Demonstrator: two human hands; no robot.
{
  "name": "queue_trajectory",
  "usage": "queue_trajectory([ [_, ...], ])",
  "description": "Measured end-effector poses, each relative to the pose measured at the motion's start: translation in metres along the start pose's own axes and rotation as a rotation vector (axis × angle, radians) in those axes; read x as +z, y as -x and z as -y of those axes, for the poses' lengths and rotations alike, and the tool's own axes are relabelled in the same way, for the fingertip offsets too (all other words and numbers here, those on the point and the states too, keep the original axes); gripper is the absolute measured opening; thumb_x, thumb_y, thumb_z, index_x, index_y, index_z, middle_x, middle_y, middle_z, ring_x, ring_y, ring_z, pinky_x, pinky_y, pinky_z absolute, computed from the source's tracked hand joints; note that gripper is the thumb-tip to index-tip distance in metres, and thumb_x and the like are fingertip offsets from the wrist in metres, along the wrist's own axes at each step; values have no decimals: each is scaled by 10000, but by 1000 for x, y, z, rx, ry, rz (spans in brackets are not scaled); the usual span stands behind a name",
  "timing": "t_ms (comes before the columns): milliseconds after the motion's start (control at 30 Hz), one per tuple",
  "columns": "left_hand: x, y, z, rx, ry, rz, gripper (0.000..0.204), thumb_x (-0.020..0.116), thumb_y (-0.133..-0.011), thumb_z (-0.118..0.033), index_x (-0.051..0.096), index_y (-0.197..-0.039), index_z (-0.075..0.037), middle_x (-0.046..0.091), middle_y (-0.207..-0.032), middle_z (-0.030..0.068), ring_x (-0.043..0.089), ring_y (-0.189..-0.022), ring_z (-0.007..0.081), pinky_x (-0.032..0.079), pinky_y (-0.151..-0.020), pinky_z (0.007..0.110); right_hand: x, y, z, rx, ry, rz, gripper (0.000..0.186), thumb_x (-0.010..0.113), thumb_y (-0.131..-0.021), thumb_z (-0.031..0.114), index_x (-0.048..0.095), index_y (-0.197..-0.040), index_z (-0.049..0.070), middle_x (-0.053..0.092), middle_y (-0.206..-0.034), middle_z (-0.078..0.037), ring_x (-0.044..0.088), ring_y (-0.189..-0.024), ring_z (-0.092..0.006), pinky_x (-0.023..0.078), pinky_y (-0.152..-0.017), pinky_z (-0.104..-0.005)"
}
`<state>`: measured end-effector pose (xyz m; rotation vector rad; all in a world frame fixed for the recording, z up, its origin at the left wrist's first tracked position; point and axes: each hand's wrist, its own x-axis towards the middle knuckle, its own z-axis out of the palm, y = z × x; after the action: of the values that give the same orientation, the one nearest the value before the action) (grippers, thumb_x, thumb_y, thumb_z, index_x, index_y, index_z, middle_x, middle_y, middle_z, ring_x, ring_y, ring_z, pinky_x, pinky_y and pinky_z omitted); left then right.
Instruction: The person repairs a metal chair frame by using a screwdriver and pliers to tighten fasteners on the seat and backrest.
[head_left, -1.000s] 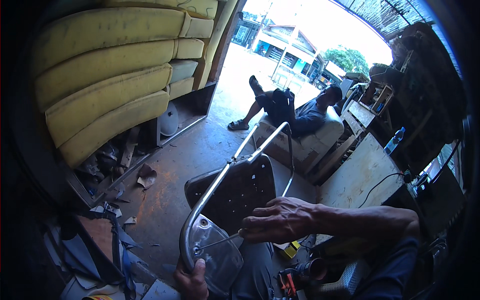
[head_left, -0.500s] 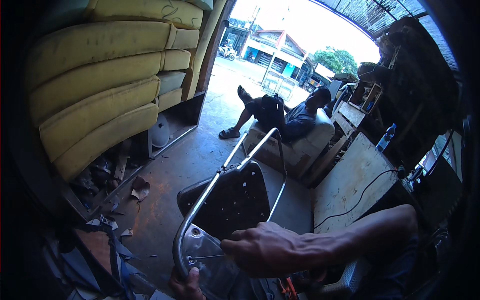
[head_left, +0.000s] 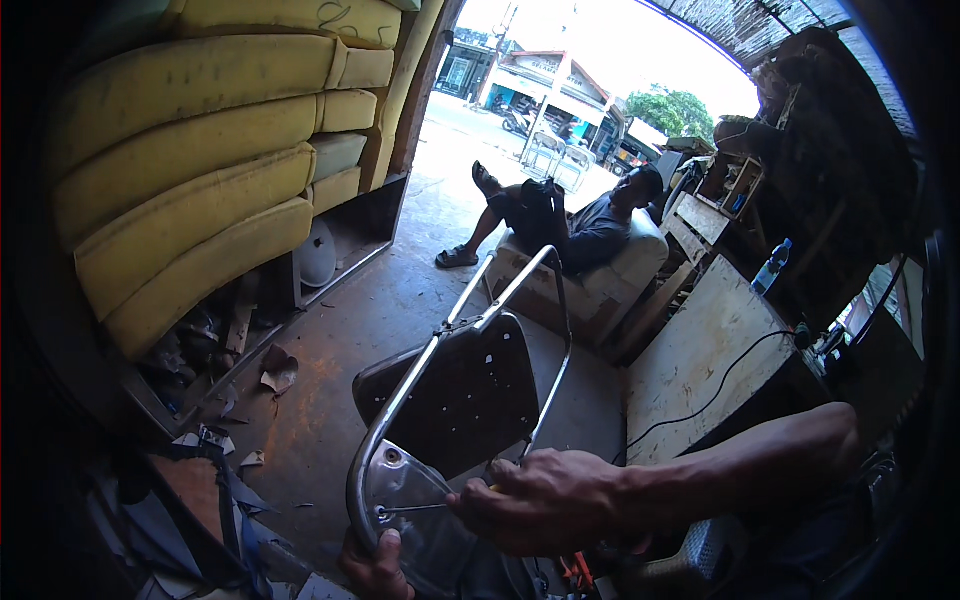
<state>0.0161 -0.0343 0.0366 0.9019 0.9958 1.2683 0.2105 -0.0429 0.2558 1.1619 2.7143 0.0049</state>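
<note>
Upper left: stack of yellow foam pads (head_left: 200, 135), no real change except that the whole view has swung a bit since a second ago (head motion, probably, not the things moving). Lower left: fabric scraps (head_left: 165, 520) in a heap.

Lower middle: left hand (head_left: 375, 568) clamped on the curved end of the metal frame (head_left: 400, 395), thumb up by the plate, other fingers mostly hidden. Same hold as before. The frame runs from there up to the picture's centre, with a dark perforated panel (head_left: 450, 400) behind its tubing. The shiny metal plate (head_left: 405, 470) sits inside the bend, lower middle of the frame.

Just right of that: thin-shafted tool (head_left: 418, 508), tip still at the plate's lower hole near the left thumb. Main change is here: a second ago the shaft slanted up to a high right hand (head_left: 550, 500); now it lies nearly level, and that hand is lower and fisted around the handle (bit of yellow showing between fingers). Hands well apart, not touching each other. Reads as a firmer grip on the same spot, so work on that hole looks ongoing; whether anything there has turned or loosened, can't tell.

Upper middle: seated person (head_left: 600, 225). Right: pale surface (head_left: 700, 365) with black cord (head_left: 715, 395), bottle (head_left: 772, 268) by its upper edge.
</note>
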Motion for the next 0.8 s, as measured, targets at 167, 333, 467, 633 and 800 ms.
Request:
queue_trajectory([
  [167,5,2,1,-75,-10,16,238,687,-868,-40,693,-1093,37,707,-993,79,626,-860,196,513,-805,344,-9,-11,10,595,-672,90,217,676,-870,125,642,-938,-78,681,-763,-219,731,-659,-356,555,-519,-445],
  [333,5,-2,-4,-83,96,33,310,691,-839,-71,681,-1131,31,684,-1004,70,617,-880,185,506,-836,332,-14,-20,-6,647,-736,239,283,647,-919,138,632,-1178,27,698,-1023,-210,719,-877,-370,598,-676,-455],
  [467,8,-5,-10,-101,157,-41,309,692,-775,-97,677,-1063,11,640,-925,16,583,-830,117,480,-812,284,-24,-17,2,292,-361,71,263,681,-882,132,640,-1062,-55,596,-1065,-212,663,-889,-328,580,-593,-407],
  [633,6,-4,4,-199,46,15,214,691,-824,-87,677,-1021,-3,626,-856,-8,547,-765,75,454,-734,246,-14,-1,12,4,46,-3,340,697,-847,137,654,-1125,-53,573,-1024,-162,637,-890,-241,571,-536,-366],
  [800,-14,-3,10,-189,-142,130,498,669,-887,-112,577,-1374,-73,727,-1069,94,706,-976,189,542,-905,346,-20,-16,24,347,-320,85,327,680,-877,85,636,-1178,-35,622,-957,-146,675,-781,-249,580,-541,-345],
])
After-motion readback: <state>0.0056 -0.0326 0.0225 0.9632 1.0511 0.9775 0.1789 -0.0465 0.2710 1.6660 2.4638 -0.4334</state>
